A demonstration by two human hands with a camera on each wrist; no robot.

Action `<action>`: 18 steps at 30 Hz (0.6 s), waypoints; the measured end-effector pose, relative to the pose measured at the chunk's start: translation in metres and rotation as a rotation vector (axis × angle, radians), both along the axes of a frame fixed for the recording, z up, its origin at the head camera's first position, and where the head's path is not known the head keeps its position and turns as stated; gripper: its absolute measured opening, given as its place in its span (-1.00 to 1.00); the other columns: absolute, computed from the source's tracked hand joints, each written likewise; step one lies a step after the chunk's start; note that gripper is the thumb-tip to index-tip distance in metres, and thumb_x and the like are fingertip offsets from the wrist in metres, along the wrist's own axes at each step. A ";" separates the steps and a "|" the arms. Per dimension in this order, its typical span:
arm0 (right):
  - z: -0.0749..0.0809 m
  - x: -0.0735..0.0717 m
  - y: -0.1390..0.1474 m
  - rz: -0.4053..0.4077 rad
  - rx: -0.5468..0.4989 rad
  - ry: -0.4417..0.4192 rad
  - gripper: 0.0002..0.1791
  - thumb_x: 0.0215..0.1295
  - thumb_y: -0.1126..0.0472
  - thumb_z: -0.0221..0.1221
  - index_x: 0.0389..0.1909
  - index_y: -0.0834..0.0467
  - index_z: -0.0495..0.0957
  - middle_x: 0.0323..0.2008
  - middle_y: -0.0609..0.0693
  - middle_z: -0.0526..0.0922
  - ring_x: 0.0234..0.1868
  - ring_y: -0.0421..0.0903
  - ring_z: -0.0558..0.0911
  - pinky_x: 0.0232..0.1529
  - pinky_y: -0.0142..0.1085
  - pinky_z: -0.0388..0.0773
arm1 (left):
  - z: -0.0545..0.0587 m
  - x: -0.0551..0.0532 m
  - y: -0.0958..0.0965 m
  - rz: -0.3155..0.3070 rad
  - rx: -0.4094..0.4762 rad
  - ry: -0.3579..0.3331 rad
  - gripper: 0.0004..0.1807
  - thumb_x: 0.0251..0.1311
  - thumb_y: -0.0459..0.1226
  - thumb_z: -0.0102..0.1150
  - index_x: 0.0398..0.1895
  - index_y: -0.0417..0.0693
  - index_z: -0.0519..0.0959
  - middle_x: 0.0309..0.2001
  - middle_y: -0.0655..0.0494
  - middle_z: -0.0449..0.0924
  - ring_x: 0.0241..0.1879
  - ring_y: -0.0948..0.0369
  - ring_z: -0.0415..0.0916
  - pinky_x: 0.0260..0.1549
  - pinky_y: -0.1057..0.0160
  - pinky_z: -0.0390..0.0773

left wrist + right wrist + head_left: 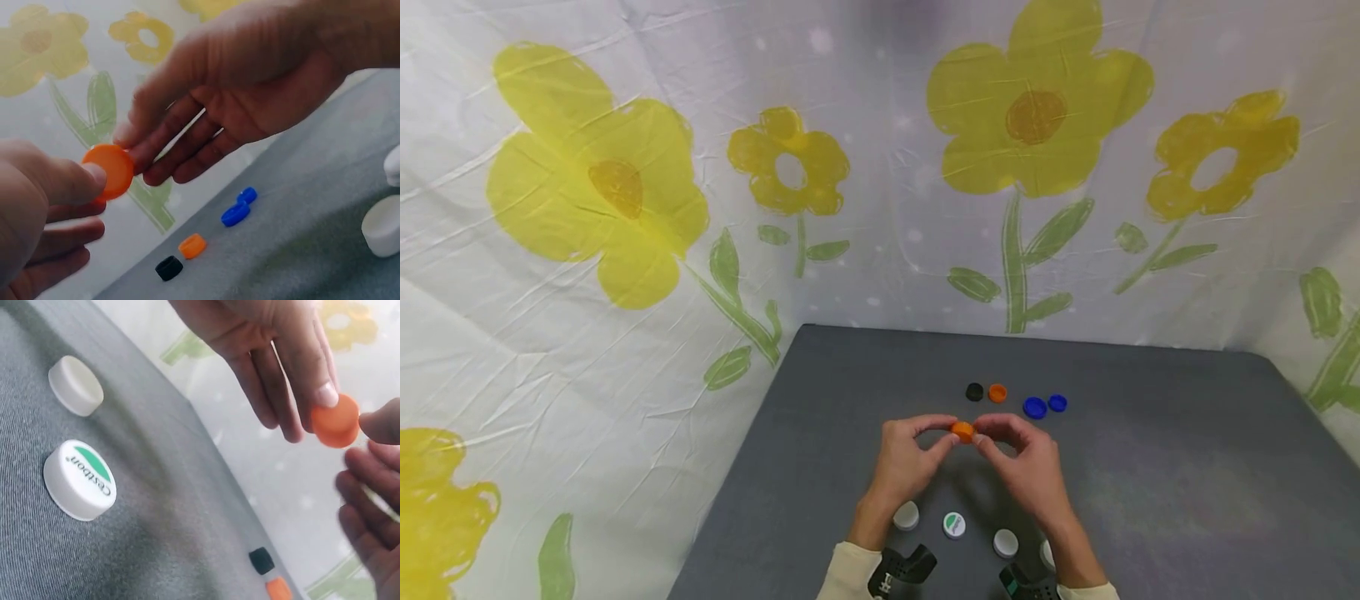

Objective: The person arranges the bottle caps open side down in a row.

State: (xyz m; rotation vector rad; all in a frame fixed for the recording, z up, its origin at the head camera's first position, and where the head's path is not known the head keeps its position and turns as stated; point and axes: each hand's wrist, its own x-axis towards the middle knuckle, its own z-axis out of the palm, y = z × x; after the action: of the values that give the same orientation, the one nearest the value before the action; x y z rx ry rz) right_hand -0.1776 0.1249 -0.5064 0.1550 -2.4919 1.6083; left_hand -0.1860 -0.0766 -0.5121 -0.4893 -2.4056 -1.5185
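Above the table, an orange bottle cap point(962, 432) is held up between both hands. My left hand point(901, 467) pinches it, the thumb point(94, 178) lying across its flat face in the left wrist view. From the other side my right hand point(1030, 471) holds the cap's edge between thumb and index finger; its other fingers are loosely bent. White caps lie below the hands, among them a white cap with a green print point(81, 481) and a plain white cap point(1005, 543). One more white cap point(906, 516) is partly behind the left wrist.
Beyond the hands, a black cap point(974, 392) and a second orange cap point(997, 392) lie side by side. To their right are a larger blue cap point(1034, 407) and a smaller blue cap point(1057, 403). A flower-printed curtain point(880, 250) borders the grey table point(1187, 467).
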 end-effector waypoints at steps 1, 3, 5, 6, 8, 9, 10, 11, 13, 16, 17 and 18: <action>-0.001 0.000 0.000 -0.004 0.015 0.047 -0.74 0.35 0.25 0.52 0.03 0.02 0.79 -0.04 -0.13 0.86 0.05 -0.14 0.80 0.19 -0.33 0.70 | 0.001 0.000 0.000 0.007 0.021 -0.025 -0.75 0.36 -0.27 0.53 0.07 -0.03 0.85 -0.01 0.14 0.89 0.07 0.17 0.82 0.20 -0.01 0.74; -0.002 0.000 0.000 -0.002 0.041 0.143 -0.67 0.25 0.32 0.57 0.01 0.02 0.80 -0.04 -0.16 0.86 0.05 -0.13 0.79 0.18 -0.43 0.66 | 0.002 0.000 -0.001 0.016 0.053 -0.067 -0.76 0.36 -0.25 0.53 0.05 -0.02 0.86 -0.03 0.15 0.89 0.05 0.18 0.82 0.19 -0.03 0.75; -0.004 0.000 -0.001 0.005 0.069 0.239 -0.60 0.16 0.38 0.60 0.00 0.02 0.80 -0.04 -0.16 0.87 0.05 -0.12 0.79 0.16 -0.52 0.61 | 0.002 0.001 -0.001 0.018 0.076 -0.096 -0.77 0.36 -0.24 0.52 0.04 -0.02 0.86 -0.05 0.13 0.89 0.01 0.18 0.82 0.17 -0.02 0.76; -0.005 0.000 -0.002 0.009 0.079 0.286 -0.58 0.13 0.40 0.61 0.00 0.04 0.81 -0.04 -0.15 0.87 0.04 -0.10 0.80 0.15 -0.56 0.58 | 0.002 0.000 -0.001 0.016 0.086 -0.109 -0.77 0.35 -0.23 0.52 0.03 -0.03 0.86 -0.06 0.13 0.90 -0.01 0.19 0.83 0.16 0.02 0.77; -0.007 0.000 -0.003 0.015 0.101 0.379 -0.53 0.05 0.44 0.63 0.00 0.07 0.81 -0.05 -0.12 0.88 0.01 -0.06 0.82 0.15 -0.63 0.53 | 0.002 0.000 -0.001 0.010 0.105 -0.131 -0.79 0.36 -0.22 0.52 0.01 -0.03 0.86 -0.09 0.11 0.90 -0.04 0.19 0.84 0.11 0.10 0.79; -0.008 0.000 -0.004 0.016 0.110 0.420 -0.51 0.02 0.46 0.63 0.00 0.08 0.81 -0.06 -0.10 0.88 0.00 -0.04 0.82 0.15 -0.65 0.51 | 0.001 0.000 -0.002 0.008 0.115 -0.143 -0.79 0.36 -0.21 0.51 0.00 -0.04 0.87 -0.10 0.10 0.90 -0.06 0.19 0.84 0.08 0.15 0.79; -0.009 0.000 -0.004 0.019 0.119 0.456 -0.50 0.00 0.47 0.63 0.00 0.10 0.81 -0.06 -0.09 0.88 -0.01 -0.02 0.83 0.16 -0.66 0.50 | 0.001 0.001 -0.002 0.003 0.127 -0.157 -0.79 0.36 -0.21 0.51 -0.01 -0.05 0.86 -0.10 0.08 0.90 -0.07 0.17 0.85 0.05 0.18 0.80; -0.010 0.000 -0.005 0.023 0.126 0.486 -0.50 -0.02 0.48 0.63 -0.01 0.11 0.81 -0.06 -0.07 0.88 -0.02 0.00 0.83 0.17 -0.69 0.48 | 0.001 0.000 -0.002 0.001 0.138 -0.171 -0.79 0.36 -0.20 0.51 -0.02 -0.05 0.87 -0.11 0.07 0.90 -0.08 0.16 0.85 0.01 0.22 0.80; -0.011 0.001 -0.006 0.033 0.137 0.527 -0.48 -0.04 0.50 0.63 -0.01 0.13 0.81 -0.07 -0.06 0.87 -0.04 0.01 0.84 0.17 -0.69 0.48 | 0.001 0.000 -0.003 -0.004 0.164 -0.195 -0.80 0.35 -0.20 0.51 -0.04 -0.06 0.87 -0.11 0.03 0.89 -0.09 0.13 0.86 -0.06 0.28 0.79; -0.012 0.001 -0.006 0.046 0.158 0.553 -0.47 -0.06 0.50 0.63 -0.01 0.14 0.80 -0.06 -0.05 0.86 -0.04 0.01 0.84 0.18 -0.69 0.49 | 0.000 0.000 -0.003 -0.008 0.186 -0.226 -0.80 0.35 -0.20 0.52 -0.07 -0.09 0.87 -0.11 0.00 0.89 -0.10 0.09 0.86 -0.12 0.34 0.77; -0.012 0.001 -0.006 0.048 0.163 0.554 -0.47 -0.05 0.50 0.63 -0.01 0.13 0.80 -0.06 -0.05 0.86 -0.04 0.00 0.84 0.18 -0.69 0.49 | 0.000 0.000 -0.004 -0.010 0.187 -0.234 -0.80 0.35 -0.19 0.51 -0.07 -0.09 0.87 -0.11 -0.01 0.89 -0.10 0.09 0.86 -0.13 0.35 0.77; -0.013 0.001 -0.006 0.049 0.169 0.553 -0.47 -0.05 0.49 0.64 0.00 0.13 0.80 -0.06 -0.05 0.86 -0.04 0.00 0.84 0.18 -0.70 0.49 | 0.001 0.000 -0.004 -0.014 0.187 -0.238 -0.80 0.35 -0.19 0.51 -0.07 -0.10 0.87 -0.11 -0.02 0.89 -0.10 0.08 0.86 -0.14 0.36 0.76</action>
State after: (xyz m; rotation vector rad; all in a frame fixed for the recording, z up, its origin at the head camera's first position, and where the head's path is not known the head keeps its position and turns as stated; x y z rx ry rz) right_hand -0.1763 0.1187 -0.5189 0.5974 -2.1885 1.1599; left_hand -0.1855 -0.0807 -0.5114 -0.3016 -2.3974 -1.8808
